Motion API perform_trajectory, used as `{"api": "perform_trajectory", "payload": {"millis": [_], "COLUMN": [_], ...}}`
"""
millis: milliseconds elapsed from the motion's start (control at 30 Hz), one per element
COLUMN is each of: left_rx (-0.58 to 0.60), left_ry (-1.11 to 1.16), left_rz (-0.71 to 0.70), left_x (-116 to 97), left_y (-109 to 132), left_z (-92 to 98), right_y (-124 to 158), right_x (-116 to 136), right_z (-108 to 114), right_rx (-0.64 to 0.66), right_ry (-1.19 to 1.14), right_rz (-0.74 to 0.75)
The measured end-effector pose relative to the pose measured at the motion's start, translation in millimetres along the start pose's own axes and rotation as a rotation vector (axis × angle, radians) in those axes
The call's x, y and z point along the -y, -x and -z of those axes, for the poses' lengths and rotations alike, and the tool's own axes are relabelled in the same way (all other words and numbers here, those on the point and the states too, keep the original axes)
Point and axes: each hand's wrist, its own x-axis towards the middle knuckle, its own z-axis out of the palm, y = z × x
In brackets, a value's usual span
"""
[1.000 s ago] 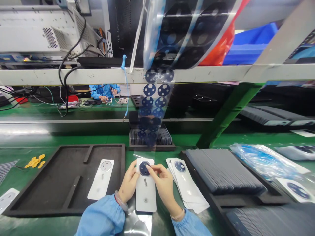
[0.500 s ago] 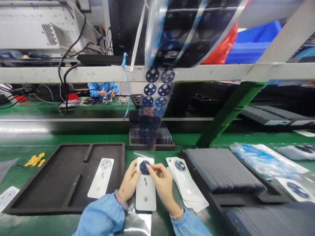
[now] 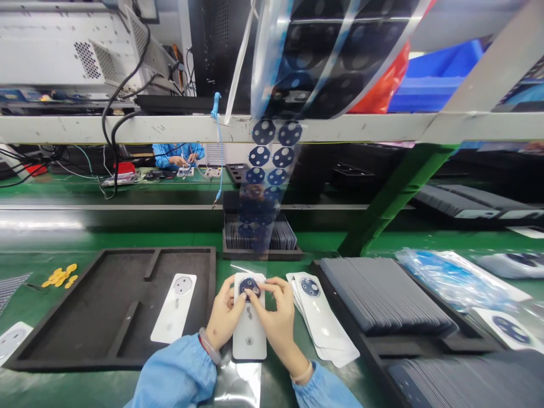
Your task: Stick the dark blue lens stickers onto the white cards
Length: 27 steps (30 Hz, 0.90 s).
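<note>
A white phone back cover with a dark round camera sticker near its top lies in front of me. My left hand grips its upper left edge. On the upper right, my right hand holds the cover, its thumb on the sticker and its index finger at the top corner. Several white covers, the top one bearing a dark sticker, lie fanned out beside my right hand. Left of my hands, another white cover with a pale circle rests in a black tray.
A clear strip of dark round stickers hangs from a roll above. Grey panels fill a black tray at right; more stand in a small rack ahead. Yellow pieces lie left. Across the bench, a blue-sleeved co-worker's hands handle something small.
My right thumb has shifted left and down across the sticker, and the index finger has moved to the cover's top right edge. The cover has moved slightly left and up.
</note>
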Motion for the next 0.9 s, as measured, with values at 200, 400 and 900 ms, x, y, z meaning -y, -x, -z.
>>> {"api": "perform_trajectory", "payload": {"millis": [200, 400, 900], "left_rx": [-0.042, 0.080, -0.158], "left_ry": [0.009, -0.040, -0.377], "left_rz": [-0.034, -0.004, -0.165], "left_x": [2, 3, -4], "left_y": [0, 3, -8], "left_z": [0.4, -3.0, 16.4], "right_y": [-2, -2, -18], "right_x": [1, 4, -16], "right_z": [-4, -1, 8], "right_rx": [-0.050, 0.281, 0.431], "right_ry": [0.061, -0.275, -0.628], "right_rz": [-0.071, -0.395, -0.553]}}
